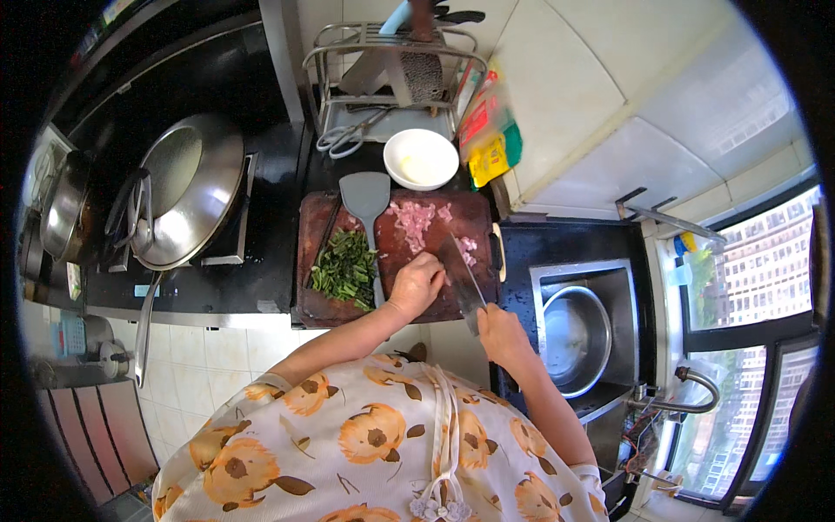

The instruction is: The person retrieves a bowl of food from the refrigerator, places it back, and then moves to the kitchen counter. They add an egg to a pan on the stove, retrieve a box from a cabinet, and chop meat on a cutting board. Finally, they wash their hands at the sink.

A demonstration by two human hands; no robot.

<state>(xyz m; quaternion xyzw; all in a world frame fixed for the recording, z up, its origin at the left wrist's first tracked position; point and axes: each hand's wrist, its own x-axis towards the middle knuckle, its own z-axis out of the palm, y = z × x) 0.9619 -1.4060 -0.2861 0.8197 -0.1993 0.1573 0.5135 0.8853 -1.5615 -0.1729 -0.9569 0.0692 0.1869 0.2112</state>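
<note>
My right hand (502,334) grips the handle of a cleaver (464,277), its broad blade angled over the right side of a dark red cutting board (339,313). Beside the blade, my left hand (416,284) rests with curled fingers; a bit of pink shows at its fingertips, too small to make out. Sliced raw meat (415,220) lies on the board above my left hand. Another small heap of meat (467,249) sits just right of the blade. Chopped green leaves (346,269) are piled at the left, next to a grey spatula (366,196) lying across the board.
Behind the board stand a white bowl (421,158), grey-handled scissors (342,139) and a metal knife rack (391,46). A lidded wok (189,189) sits on the stove at left, its long handle (147,333) jutting past the counter edge. At right, a sink (620,287) holds a metal basin (575,339).
</note>
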